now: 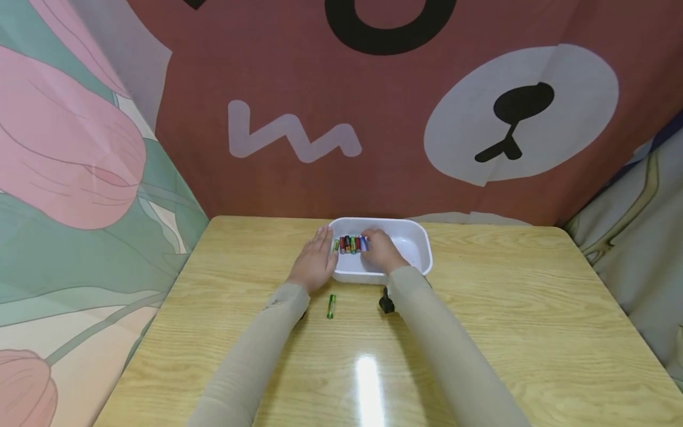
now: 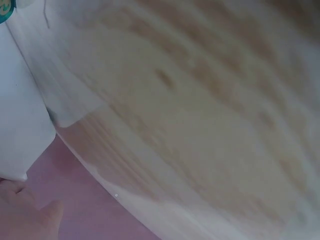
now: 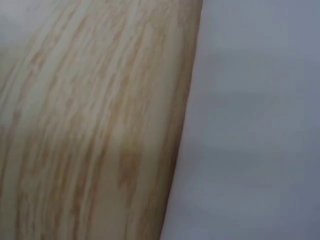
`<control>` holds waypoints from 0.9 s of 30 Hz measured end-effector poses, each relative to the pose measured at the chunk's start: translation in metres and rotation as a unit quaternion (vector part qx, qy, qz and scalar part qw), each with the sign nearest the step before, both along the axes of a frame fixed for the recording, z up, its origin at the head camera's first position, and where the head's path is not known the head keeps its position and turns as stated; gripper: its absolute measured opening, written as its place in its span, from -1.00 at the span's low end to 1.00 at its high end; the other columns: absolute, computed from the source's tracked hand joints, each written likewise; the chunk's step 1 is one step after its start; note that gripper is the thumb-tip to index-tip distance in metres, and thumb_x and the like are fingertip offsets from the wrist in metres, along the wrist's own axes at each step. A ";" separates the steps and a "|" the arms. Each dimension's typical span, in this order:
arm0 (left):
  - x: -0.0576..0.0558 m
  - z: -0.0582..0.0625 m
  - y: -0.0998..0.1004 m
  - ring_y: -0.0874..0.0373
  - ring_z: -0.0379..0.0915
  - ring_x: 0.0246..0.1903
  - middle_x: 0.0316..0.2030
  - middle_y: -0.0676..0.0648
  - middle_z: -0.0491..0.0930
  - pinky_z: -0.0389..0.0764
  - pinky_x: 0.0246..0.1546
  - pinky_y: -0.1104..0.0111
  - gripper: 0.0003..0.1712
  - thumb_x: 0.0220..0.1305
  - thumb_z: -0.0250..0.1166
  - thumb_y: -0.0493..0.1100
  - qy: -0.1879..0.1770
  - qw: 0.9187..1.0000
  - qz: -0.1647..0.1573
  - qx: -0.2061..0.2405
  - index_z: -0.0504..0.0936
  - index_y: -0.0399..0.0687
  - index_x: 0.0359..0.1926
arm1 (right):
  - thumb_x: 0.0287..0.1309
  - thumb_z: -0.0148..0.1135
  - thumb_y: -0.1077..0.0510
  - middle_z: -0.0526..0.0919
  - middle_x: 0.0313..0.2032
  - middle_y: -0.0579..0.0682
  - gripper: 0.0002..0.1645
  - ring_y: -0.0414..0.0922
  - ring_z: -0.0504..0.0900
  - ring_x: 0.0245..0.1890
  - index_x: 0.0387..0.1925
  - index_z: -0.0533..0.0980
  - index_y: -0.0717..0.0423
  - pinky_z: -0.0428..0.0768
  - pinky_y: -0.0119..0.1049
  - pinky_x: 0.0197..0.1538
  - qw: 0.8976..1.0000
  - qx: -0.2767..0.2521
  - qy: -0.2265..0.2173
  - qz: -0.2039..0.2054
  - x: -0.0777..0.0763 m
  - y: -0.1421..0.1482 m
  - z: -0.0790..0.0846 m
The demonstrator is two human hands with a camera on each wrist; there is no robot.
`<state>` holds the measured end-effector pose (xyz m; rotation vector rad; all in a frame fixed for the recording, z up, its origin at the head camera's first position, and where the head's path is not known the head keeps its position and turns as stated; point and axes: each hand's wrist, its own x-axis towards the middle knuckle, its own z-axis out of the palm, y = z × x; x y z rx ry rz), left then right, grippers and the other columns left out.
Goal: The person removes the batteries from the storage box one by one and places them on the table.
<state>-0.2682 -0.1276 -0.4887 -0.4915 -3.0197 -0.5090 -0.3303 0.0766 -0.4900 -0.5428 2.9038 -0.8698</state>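
A white plastic tray (image 1: 418, 249) sits at the back of the table. Inside it, toward the left, several batteries (image 1: 350, 244) in red, green and dark colours stand side by side in a row. My left hand (image 1: 315, 261) lies along the tray's left wall with its fingers straight. Reaching into the tray, my right hand (image 1: 383, 250) has thumb and fingertips around a blue-purple battery (image 1: 364, 244) at the row's right end. In the left wrist view, fingers (image 2: 30, 215) show beside the white tray wall (image 2: 22, 110).
A single green battery (image 1: 331, 306) lies on the wooden table (image 1: 256, 356) in front of the tray. A black device (image 1: 386, 301) shows under the right wrist. A brown printed cloth (image 1: 288, 184) hangs right behind the table.
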 end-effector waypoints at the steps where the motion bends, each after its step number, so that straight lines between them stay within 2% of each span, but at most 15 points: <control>1: 0.000 0.000 0.000 0.02 -0.33 0.59 0.61 -0.17 -0.12 0.00 0.54 0.01 -0.25 0.61 -0.17 0.06 0.002 1.000 -0.002 0.004 -0.14 -0.18 0.61 | 0.04 0.39 0.38 0.59 0.12 0.34 -0.34 0.21 0.53 0.19 0.23 0.47 0.44 0.44 -0.01 0.37 1.000 0.002 -0.002 -0.002 0.000 0.000 0.000; 6: 0.001 -0.002 -0.001 0.00 -0.31 0.58 0.60 -0.18 -0.11 0.00 0.54 0.00 -0.25 0.60 -0.18 0.06 0.004 1.000 -0.005 0.006 -0.12 -0.20 0.60 | 0.06 0.37 0.36 0.56 0.17 0.33 -0.31 0.21 0.49 0.23 0.26 0.45 0.43 0.40 -0.02 0.40 1.000 0.005 -0.018 -0.008 0.002 -0.001 -0.002; 12: 0.000 -0.001 0.000 0.03 -0.35 0.59 0.61 -0.13 -0.18 -0.02 0.55 0.01 -0.24 0.61 -0.23 0.10 -0.002 1.000 -0.002 0.002 -0.14 -0.18 0.61 | 0.05 0.39 0.34 0.57 0.12 0.31 -0.32 0.18 0.51 0.17 0.25 0.47 0.41 0.45 -0.03 0.35 1.000 -0.005 -0.014 -0.019 0.000 0.000 -0.003; 21: -0.001 -0.002 0.000 0.02 -0.33 0.59 0.61 -0.14 -0.17 -0.01 0.55 0.02 -0.24 0.61 -0.17 0.08 0.001 1.000 0.002 0.007 -0.14 -0.17 0.61 | 0.00 0.41 0.37 0.59 0.02 0.31 -0.37 0.16 0.56 0.07 0.16 0.49 0.48 0.52 -0.02 0.27 0.998 -0.048 -0.026 -0.027 0.001 0.001 -0.003; 27: 0.000 -0.001 0.000 0.02 -0.33 0.58 0.61 -0.16 -0.15 0.00 0.54 0.01 -0.24 0.60 -0.15 0.08 0.005 1.000 0.002 0.009 -0.13 -0.17 0.61 | 0.00 0.46 0.34 0.61 -0.01 0.29 -0.39 0.15 0.58 0.04 0.12 0.51 0.47 0.54 -0.03 0.25 0.997 -0.058 -0.038 -0.043 0.003 0.002 -0.001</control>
